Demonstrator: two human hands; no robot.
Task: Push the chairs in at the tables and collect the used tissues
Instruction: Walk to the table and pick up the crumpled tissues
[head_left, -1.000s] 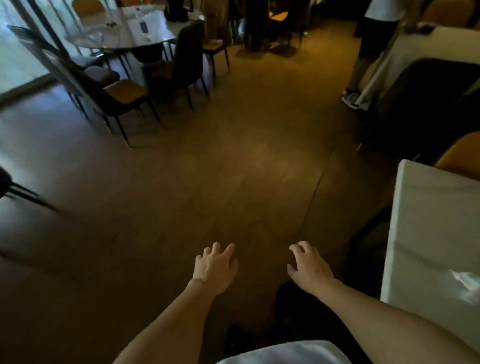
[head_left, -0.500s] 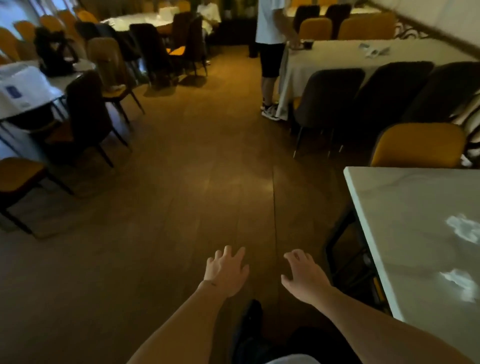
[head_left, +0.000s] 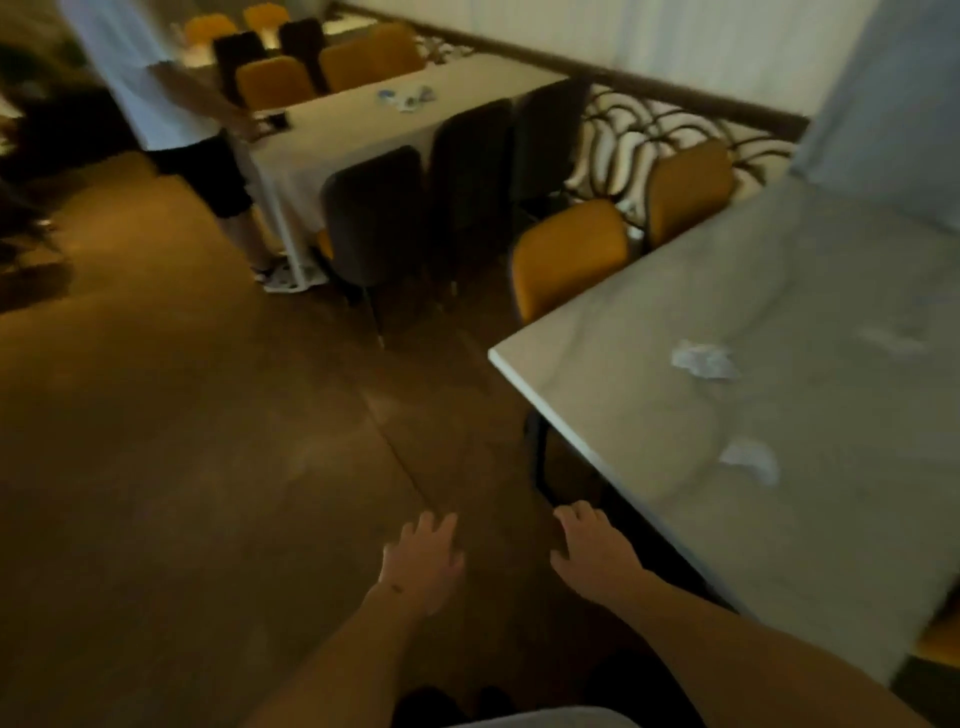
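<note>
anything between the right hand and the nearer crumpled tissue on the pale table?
Head view: only bare tabletop and the edge of the pale table separate the right hand from the nearer crumpled white tissue.

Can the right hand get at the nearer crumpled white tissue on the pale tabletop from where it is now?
Probably yes. The right hand hangs open and empty beside the pale tabletop edge, and nothing lies between that edge and the nearer crumpled white tissue. It must lift over the edge first.
</note>
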